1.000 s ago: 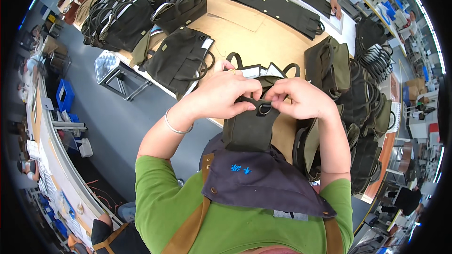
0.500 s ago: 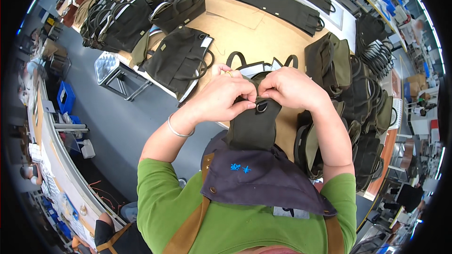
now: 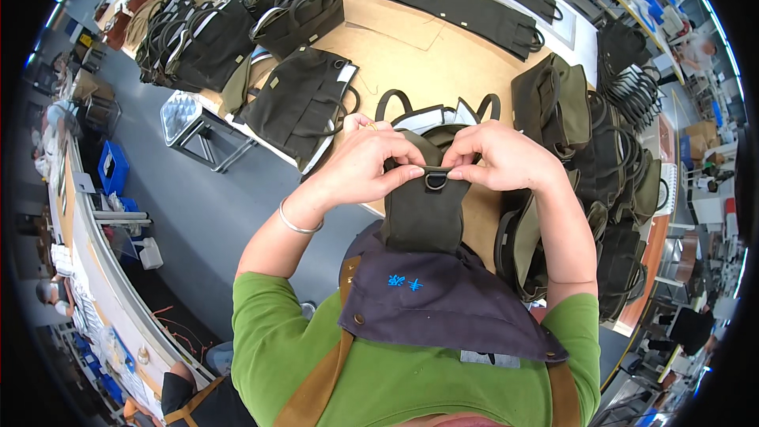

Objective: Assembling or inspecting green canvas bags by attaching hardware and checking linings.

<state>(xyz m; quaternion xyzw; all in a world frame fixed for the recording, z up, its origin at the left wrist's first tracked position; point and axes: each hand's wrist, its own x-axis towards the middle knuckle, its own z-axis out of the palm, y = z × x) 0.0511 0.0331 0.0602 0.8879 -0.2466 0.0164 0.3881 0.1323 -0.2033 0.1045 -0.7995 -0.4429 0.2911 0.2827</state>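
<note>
- The inside of the dark olive bag [image 3: 424, 221] is mostly hidden behind the hands, and its underside cannot be seen; I cannot tell if it rests fully on the table [image 3: 395, 55].
- The bag is at the table's near edge, just before the apron [image 3: 443, 300].
- Its narrow end faces the person's body; the long axis runs away, across the table.
- The left hand [image 3: 375, 164] and right hand [image 3: 494, 156] each have thumb and fingers pinched together on the top edge, one at either side of the ring [image 3: 436, 181].
- The ring is metallic, D-shaped; the fabric looks matte, the lining [image 3: 435, 117] whitish, the handles [image 3: 394, 96] arched.
</note>
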